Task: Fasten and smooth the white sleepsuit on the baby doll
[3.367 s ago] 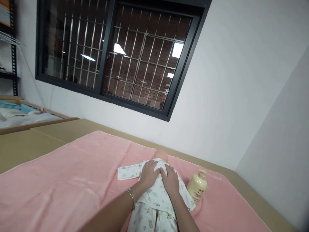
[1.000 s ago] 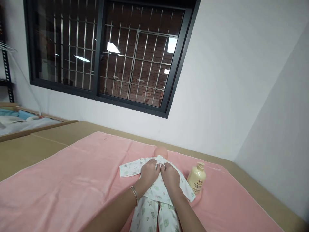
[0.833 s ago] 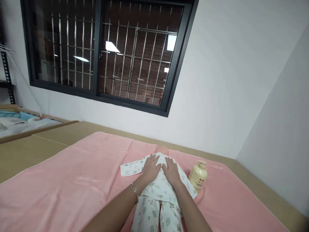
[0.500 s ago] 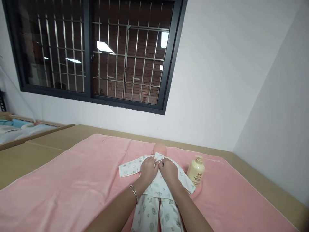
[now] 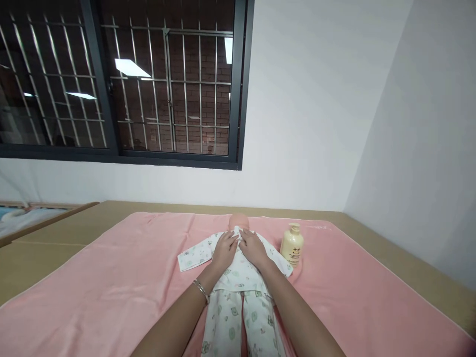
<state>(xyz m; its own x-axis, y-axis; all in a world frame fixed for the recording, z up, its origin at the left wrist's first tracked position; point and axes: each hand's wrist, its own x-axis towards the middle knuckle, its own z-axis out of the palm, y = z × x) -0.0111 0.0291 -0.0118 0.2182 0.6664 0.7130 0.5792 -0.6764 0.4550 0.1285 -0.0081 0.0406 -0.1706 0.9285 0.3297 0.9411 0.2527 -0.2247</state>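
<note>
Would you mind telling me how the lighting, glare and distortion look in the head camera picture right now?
Head view: even indoor light, soft shadows under the left hand and right hand on the doll; bright ceiling-light reflections glare on the dark window; wide-angle lens leans the walls and window bars; the pump bottle label is too small to read.

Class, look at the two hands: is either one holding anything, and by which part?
Nothing is clearly held: left hand and right hand lie flat on the doll's top, near its collar.
</note>
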